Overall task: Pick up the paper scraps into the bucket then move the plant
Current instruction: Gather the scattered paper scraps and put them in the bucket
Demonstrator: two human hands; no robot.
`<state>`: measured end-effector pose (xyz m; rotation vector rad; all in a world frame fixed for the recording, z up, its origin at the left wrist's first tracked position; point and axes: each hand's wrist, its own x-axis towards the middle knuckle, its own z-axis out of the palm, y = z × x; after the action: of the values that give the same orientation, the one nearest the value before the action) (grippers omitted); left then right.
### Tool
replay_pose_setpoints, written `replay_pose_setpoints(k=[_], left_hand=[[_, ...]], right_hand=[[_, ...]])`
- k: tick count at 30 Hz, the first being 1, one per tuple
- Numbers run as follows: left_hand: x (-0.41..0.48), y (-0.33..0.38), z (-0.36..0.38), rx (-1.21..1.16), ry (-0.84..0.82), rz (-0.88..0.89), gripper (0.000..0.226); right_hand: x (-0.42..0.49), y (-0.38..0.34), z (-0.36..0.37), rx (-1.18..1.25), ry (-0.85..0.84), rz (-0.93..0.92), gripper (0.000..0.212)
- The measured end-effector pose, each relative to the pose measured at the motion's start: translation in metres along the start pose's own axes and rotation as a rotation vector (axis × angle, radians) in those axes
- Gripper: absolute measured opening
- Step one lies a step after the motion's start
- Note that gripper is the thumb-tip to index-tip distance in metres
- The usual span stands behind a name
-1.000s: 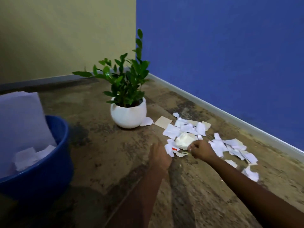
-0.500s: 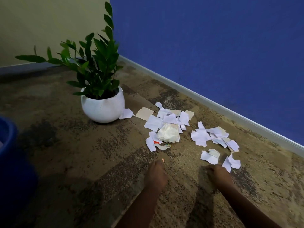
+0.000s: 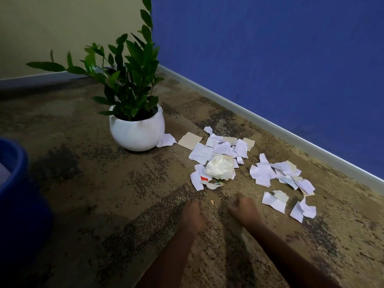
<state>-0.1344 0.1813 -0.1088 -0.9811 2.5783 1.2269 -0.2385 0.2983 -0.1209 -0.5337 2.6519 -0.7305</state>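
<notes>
paper scraps [image 3: 200,152]: strewn on the carpet right of the pot, one touching its base
plant [image 3: 128,80]: upright in a white pot [image 3: 137,134], near the corner
bucket [image 3: 12,183]: blue, far left, well apart
left hand [image 3: 192,215]: low, just short of the scraps; grip impossible to tell
right hand [image 3: 243,210]: fingers curled, nothing seen inside
room: mottled brown carpet [image 3: 104,194], blue wall [image 3: 270,59], beige wall [image 3: 52,28]
writing: red patch on one scrap, unreadable
change: right hand now closer to the left

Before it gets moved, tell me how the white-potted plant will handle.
The round white pot looks ceramic, so probably heavy and breakable. Its tall stems may sway and make it top-heavy.
</notes>
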Motion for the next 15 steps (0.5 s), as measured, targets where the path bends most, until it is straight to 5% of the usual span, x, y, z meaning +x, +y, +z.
replay_pose_setpoints(k=[3,15], left_hand=[[0.000,-0.003,-0.001,0.036,0.012,0.014,0.040],[0.011,-0.010,-0.007,-0.214,0.103,-0.078,0.038]], right_hand=[[0.010,-0.027,0.014,0.020,-0.013,-0.085,0.017],[0.030,-0.040,0.037,-0.348,-0.015,-0.094,0.024]])
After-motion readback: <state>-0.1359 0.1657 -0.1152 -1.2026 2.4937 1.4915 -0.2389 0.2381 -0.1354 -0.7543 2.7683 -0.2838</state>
